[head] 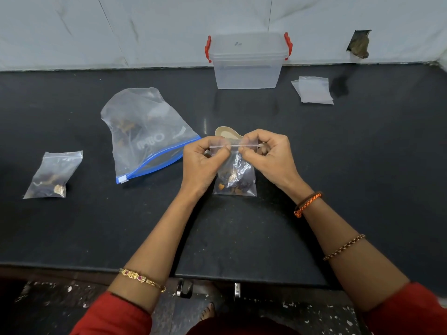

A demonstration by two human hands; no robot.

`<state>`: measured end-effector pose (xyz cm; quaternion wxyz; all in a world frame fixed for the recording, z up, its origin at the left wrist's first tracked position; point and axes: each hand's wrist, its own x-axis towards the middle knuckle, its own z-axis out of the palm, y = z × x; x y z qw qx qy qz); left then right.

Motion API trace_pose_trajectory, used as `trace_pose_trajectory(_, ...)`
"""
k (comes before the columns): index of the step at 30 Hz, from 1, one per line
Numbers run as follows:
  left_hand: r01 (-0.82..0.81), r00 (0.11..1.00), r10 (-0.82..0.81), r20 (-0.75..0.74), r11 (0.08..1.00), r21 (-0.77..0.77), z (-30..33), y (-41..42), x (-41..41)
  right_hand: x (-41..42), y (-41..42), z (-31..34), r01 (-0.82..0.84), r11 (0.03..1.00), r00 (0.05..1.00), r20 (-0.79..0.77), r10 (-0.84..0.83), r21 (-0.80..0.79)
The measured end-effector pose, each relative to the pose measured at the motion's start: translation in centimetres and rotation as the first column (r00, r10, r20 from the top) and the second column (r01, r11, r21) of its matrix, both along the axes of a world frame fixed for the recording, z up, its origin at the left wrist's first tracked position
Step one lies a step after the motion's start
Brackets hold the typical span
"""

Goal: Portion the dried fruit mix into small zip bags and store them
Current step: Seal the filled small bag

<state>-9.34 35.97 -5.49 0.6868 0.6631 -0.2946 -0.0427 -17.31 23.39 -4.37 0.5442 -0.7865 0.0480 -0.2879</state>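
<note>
At frame centre on the black tabletop (pixel 338 165), my left hand (pixel 202 163) and right hand (pixel 268 155) pinching the small zip bag (pixel 235 176) seal, bag upright, zip uppermost, large bag (pixel 145 134) print unreadable.

Counter: my black stone worktop (pixel 72 238)
Wall: pale marble-look tiles (pixel 145 25), one hole (pixel 359 43)
Floor: dark, speckled (pixel 314 315)

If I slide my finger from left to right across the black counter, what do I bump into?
Small filled bag → big bag with the blue zip → small bag the hands are pinching → stack of empty bags.
</note>
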Motion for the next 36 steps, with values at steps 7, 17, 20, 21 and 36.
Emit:
trace_pose_trajectory(7,0.028,1.000,-0.027,0.013,0.999,-0.041,0.3,0.1,-0.3,0.1,0.0,0.0,0.014,1.000,0.999,0.032,-0.014,0.006)
trace_pose_trajectory(17,0.028,0.999,-0.028,0.034,1.000,-0.006,0.4,0.3,-0.3,0.2,-0.2,-0.4,0.019,1.000,0.999,0.031,-0.020,0.015)
trace_pose_trajectory(20,0.026,0.999,-0.027,0.045,1.000,0.017,0.4,0.3,-0.3,0.4,-0.2,-0.5,0.038,0.999,0.999,0.035,-0.038,-0.014)
trace_pose_trajectory(21,0.031,0.998,-0.032,0.045,0.999,0.024,0.4,0.2,-0.3,0.5,-0.1,-0.6,0.052,0.998,0.998,0.044,-0.051,-0.020)
trace_pose_trajectory(36,-0.086,0.996,0.086,-0.032,0.996,0.001,0.3,0.2,0.3,0.3,-1.7,-0.3,0.001,1.000,1.000,-0.005,-0.002,-0.030)
